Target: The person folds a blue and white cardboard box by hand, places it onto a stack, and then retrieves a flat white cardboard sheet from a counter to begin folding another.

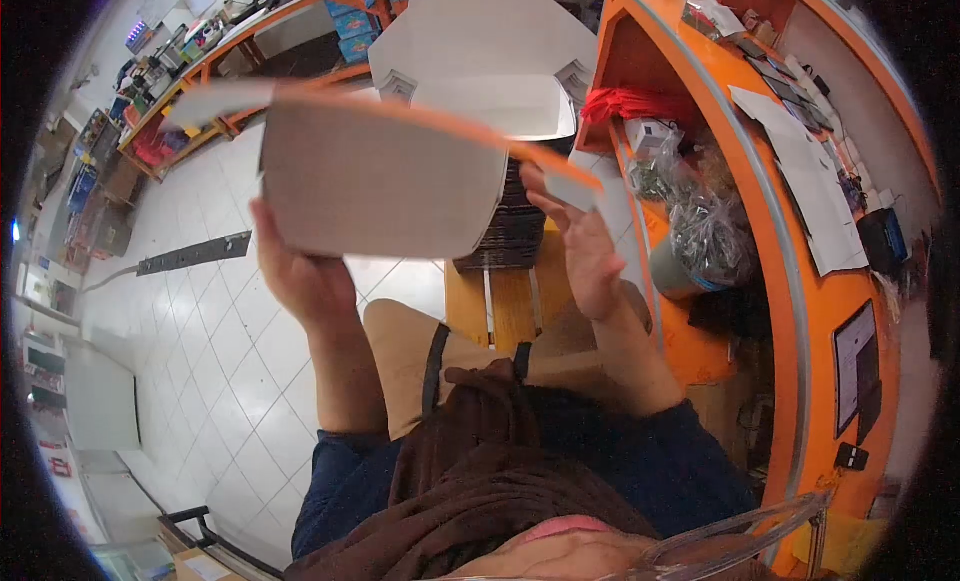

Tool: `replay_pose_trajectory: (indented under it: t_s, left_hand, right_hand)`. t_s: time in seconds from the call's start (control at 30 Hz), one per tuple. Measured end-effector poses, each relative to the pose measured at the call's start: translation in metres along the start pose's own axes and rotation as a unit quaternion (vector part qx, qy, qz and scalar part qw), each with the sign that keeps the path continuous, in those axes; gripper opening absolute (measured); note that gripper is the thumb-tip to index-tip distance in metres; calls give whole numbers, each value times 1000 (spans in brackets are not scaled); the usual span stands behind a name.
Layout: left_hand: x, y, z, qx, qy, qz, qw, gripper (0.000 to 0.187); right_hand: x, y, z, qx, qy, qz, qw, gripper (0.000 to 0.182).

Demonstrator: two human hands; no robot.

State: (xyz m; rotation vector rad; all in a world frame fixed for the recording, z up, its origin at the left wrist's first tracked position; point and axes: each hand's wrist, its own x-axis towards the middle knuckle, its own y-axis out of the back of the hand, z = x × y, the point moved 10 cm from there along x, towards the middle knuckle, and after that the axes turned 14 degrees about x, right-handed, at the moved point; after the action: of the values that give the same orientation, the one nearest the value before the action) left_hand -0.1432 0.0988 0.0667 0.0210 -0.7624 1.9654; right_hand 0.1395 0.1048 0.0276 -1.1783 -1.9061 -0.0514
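Observation:
A piece of folded cardboard (385, 181), grey-white on the face toward me and orange along its upper edge, is held up in front of me. My left hand (305, 281) grips its lower left corner, with some fingers hidden behind the sheet. My right hand (588, 256) is open beside its right end, fingers stretched upward near a small flap (572, 191). Past the cardboard, white flat box pieces (480, 31) lie on top of a tall stack of dark-edged sheets (505, 221). The stack stands on a wooden bench (505, 306) between my knees.
An orange shelf unit (780, 381) curves along my right, with white sheets (805, 181) and a tablet-like panel (855, 366) on top. Clear plastic bags (705, 221) fill a bin below. On the left, a black strip (195, 256) crosses the tiled floor (235, 381).

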Motion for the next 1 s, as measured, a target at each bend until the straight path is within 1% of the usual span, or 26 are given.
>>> replay_pose_trajectory:
  t_s: [0.03,0.1,0.13,0.17,0.2,0.27,0.3,0.33,0.37,0.4,0.43,0.47,0.53,0.57,0.6,0.67,0.7,0.77,0.8,0.87,0.97,1.0]
  left_hand:
    - [10,-12,-13,-38,20,-50,998,40]
    - [28,-32,-47,-81,76,-106,988,41]
    - [30,-46,-55,-87,111,-112,984,41]
    - [26,-64,-54,-86,111,-140,980,42]
    - [33,-64,-68,-62,128,-119,983,48]
    - [41,-70,-79,-7,100,-124,987,57]
    - [41,-71,-85,131,77,-145,978,59]
    - [41,-69,-92,266,51,-161,949,61]
    - [43,-70,-98,330,-16,-216,919,59]
    - [34,-78,-88,351,-34,-237,905,52]
    - [39,-78,-91,372,-99,-257,886,49]
    - [43,-76,-94,391,-165,-276,862,46]
    - [41,-84,-79,431,-249,-297,815,42]
    - [39,-88,-72,450,-288,-306,788,40]
    - [41,-91,-67,482,-313,-317,754,40]
    - [42,-99,-58,542,-357,-337,682,40]
    - [49,-98,-58,537,-329,-329,704,42]
    - [57,-103,-57,500,-283,-342,744,42]
    - [60,-104,-58,480,-260,-348,762,42]
    - [62,-104,-59,519,-284,-336,733,42]
    - [64,-104,-63,548,-296,-336,706,41]
    - [65,-104,-65,554,-299,-336,701,41]
  right_hand:
    - [3,-2,0,-143,-10,-30,989,94]
    - [16,0,-7,-265,-1,-23,964,101]
    - [33,-5,-20,-248,20,13,969,103]
    - [46,-4,-30,-230,41,49,971,106]
    - [51,5,-33,-243,50,65,967,102]
    - [59,32,-40,-270,67,98,956,94]
    - [62,41,-40,-398,76,69,912,78]
    - [65,50,-34,-407,33,75,910,74]
    - [67,58,-28,-415,-10,82,906,70]
    - [68,65,-21,-421,-54,90,901,66]
    - [64,77,-8,-336,-66,104,934,67]
    - [62,85,-1,-326,-57,99,938,66]
    - [60,87,4,-306,-38,91,947,65]
    - [58,91,7,-249,-31,96,963,66]
    - [62,89,2,-336,-18,70,939,66]
    - [70,90,-9,-498,6,16,867,66]
    - [72,90,-11,-522,9,12,853,65]
    - [77,87,-16,-571,17,4,821,62]
    - [79,94,-15,-521,6,30,853,61]
    - [79,111,-8,-415,-17,82,906,60]
    - [87,118,2,-318,-46,69,945,67]
    - [89,117,4,-313,-62,63,946,69]
